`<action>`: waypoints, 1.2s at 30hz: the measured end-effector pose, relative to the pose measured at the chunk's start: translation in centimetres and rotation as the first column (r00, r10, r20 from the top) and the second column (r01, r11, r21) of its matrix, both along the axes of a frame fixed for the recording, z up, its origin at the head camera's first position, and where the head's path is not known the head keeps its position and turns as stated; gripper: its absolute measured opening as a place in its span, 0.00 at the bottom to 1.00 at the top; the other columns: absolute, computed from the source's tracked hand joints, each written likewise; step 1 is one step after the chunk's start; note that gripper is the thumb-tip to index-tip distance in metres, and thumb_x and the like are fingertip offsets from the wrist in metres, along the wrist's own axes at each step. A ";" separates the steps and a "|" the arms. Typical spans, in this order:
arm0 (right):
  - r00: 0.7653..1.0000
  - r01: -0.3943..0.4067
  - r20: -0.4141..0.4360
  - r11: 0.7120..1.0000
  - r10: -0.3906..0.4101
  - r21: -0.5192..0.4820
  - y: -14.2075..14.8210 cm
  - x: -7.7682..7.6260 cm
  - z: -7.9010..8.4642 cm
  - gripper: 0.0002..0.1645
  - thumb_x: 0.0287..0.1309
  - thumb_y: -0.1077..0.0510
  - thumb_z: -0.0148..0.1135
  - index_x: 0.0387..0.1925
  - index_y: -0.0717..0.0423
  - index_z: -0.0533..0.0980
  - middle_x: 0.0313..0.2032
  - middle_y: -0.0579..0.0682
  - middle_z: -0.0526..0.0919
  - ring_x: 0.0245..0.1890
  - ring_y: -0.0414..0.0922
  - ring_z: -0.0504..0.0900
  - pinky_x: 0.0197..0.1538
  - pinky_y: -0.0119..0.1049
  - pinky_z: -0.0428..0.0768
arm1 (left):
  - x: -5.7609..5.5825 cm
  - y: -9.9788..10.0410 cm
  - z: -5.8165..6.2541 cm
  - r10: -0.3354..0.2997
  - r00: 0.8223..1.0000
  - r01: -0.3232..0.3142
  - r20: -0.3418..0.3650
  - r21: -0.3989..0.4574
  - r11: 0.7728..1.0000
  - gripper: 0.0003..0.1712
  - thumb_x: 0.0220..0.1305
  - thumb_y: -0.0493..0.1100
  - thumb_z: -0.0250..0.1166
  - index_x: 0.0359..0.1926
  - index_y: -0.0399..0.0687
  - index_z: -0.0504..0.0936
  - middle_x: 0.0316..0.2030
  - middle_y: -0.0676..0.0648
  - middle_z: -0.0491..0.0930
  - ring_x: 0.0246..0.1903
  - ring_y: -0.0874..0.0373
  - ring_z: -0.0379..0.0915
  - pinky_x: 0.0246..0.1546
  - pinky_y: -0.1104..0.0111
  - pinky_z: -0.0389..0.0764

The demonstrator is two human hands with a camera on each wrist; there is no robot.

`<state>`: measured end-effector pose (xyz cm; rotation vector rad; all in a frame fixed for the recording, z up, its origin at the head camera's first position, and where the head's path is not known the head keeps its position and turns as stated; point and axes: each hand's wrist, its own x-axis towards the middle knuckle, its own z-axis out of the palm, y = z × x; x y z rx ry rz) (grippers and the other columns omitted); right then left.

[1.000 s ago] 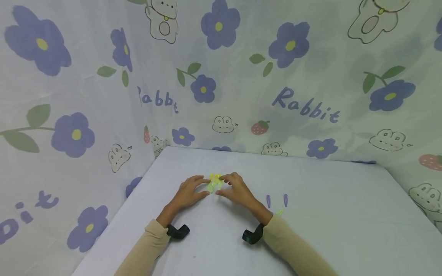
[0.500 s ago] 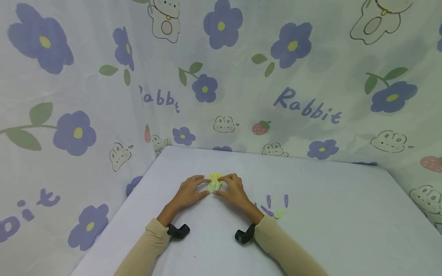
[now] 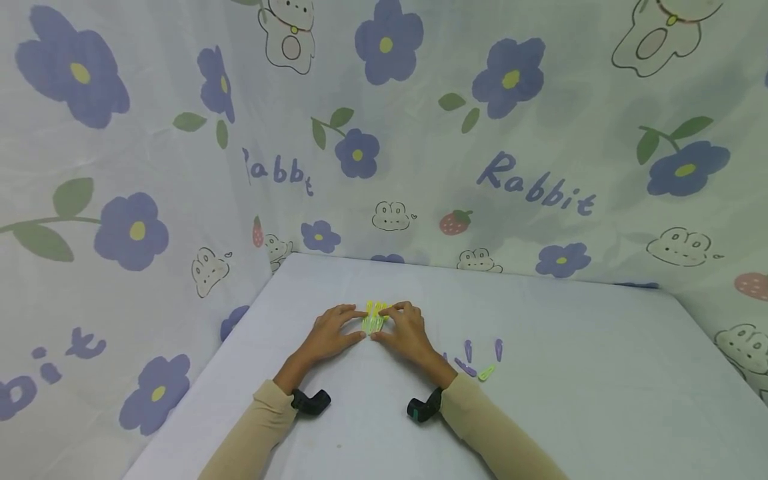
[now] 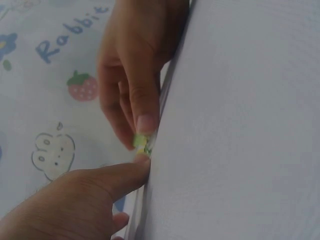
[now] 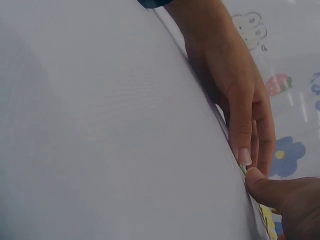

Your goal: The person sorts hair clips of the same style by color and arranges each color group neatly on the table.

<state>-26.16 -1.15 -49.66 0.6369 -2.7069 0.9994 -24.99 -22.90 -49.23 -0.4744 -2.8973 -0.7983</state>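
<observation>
Between my two hands lie small snap hair clips side by side on the white table: yellow hair clips (image 3: 376,307) at the back, green hair clips (image 3: 373,325) in front. My left hand (image 3: 329,333) rests at the left of the green row, thumb and index finger reaching to its edge. From the right, my right hand (image 3: 409,332) holds the outermost green clip between thumb and index fingertip. In the left wrist view, a bit of green clip (image 4: 141,139) shows at the right hand's fingertips. Fingers partly hide the clips at both ends.
Right of my right forearm lie several purple hair clips (image 3: 499,350) and a single green hair clip (image 3: 487,373). The white table (image 3: 570,387) ends at a patterned curtain (image 3: 414,187) behind and on the left. Each wrist wears a black camera (image 3: 311,402).
My right hand has moved slightly left, bringing the outer green clip up against the others and closing the gap. Its forearm now uncovers more purple clips. My left hand stays nearly still.
</observation>
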 end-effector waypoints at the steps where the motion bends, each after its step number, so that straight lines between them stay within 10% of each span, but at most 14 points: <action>1: 1.000 0.001 -0.001 1.000 -0.001 0.003 0.0 0.0 0.0 0.33 0.50 0.42 0.76 0.55 0.51 0.80 0.58 0.61 0.73 0.60 0.61 0.70 0.61 0.59 0.69 | 0.0 0.0 0.0 0.000 1.000 0.000 0.001 0.001 1.000 0.27 0.63 0.56 0.69 0.62 0.61 0.79 0.70 0.42 0.70 0.72 0.39 0.59 0.65 0.37 0.62; 36: 0.999 0.035 0.018 0.996 -0.036 0.083 -0.3 0.0 -0.1 0.33 0.51 0.38 0.74 0.55 0.50 0.81 0.61 0.59 0.72 0.62 0.60 0.69 0.62 0.57 0.68 | 0.1 0.1 0.2 0.005 1.000 -0.005 0.003 0.003 1.000 0.27 0.63 0.56 0.69 0.62 0.60 0.79 0.70 0.42 0.69 0.72 0.39 0.58 0.65 0.38 0.61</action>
